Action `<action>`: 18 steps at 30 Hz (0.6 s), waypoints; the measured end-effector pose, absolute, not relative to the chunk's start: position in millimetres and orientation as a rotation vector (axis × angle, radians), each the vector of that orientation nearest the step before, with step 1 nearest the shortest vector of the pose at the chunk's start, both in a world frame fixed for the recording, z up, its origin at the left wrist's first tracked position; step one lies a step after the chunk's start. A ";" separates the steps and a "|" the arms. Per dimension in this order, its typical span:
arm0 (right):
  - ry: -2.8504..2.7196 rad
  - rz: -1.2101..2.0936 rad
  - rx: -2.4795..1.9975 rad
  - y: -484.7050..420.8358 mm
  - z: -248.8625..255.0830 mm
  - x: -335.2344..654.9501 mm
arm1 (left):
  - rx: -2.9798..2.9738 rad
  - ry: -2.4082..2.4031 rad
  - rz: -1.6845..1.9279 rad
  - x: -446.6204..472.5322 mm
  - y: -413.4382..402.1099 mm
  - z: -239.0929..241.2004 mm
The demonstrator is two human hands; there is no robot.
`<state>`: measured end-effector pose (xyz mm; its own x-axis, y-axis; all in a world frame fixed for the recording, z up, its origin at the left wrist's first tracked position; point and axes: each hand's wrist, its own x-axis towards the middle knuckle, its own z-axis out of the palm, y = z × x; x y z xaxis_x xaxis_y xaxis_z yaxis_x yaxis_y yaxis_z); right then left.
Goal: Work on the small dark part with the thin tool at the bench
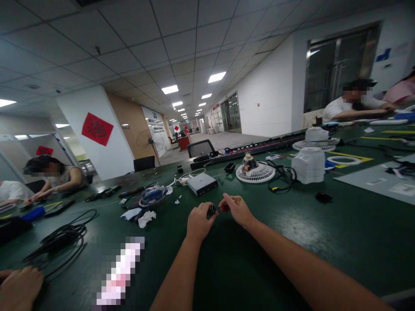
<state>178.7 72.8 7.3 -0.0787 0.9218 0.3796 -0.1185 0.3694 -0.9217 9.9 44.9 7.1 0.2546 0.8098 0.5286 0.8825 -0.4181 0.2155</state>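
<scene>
Over the green table, my left hand (pixel 198 222) is closed around a small dark round part (pixel 212 210) with a shiny rim, its open end turned toward the right. Just to the right of it, my right hand (pixel 239 211) has its fingers curled together, the thumb raised. What those fingers hold, if anything, is too small to make out. A narrow gap separates the two hands. Beyond them lies a grey box-shaped drive (pixel 202 185), and to its right a white round fan grille (pixel 256 172) with a motor on top.
At left are a coiled black cable (pixel 66 235), a bowl of blue items (pixel 152 196) and crumpled white paper (pixel 147 219). A white plastic housing (pixel 308 166) and a small black piece (pixel 323 197) sit at right. Another person's hand (pixel 22 285) rests at lower left; other people work farther off.
</scene>
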 end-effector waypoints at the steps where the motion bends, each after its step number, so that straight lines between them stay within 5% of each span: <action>1: -1.377 1.036 -0.800 73.1 6.6 178.9 | -2.381 -1.625 -0.879 10.0 44.9 7.0; 18: -1.410 0.998 -0.782 73.9 5.2 180.8 | -2.381 -1.618 -0.842 11.8 43.5 8.5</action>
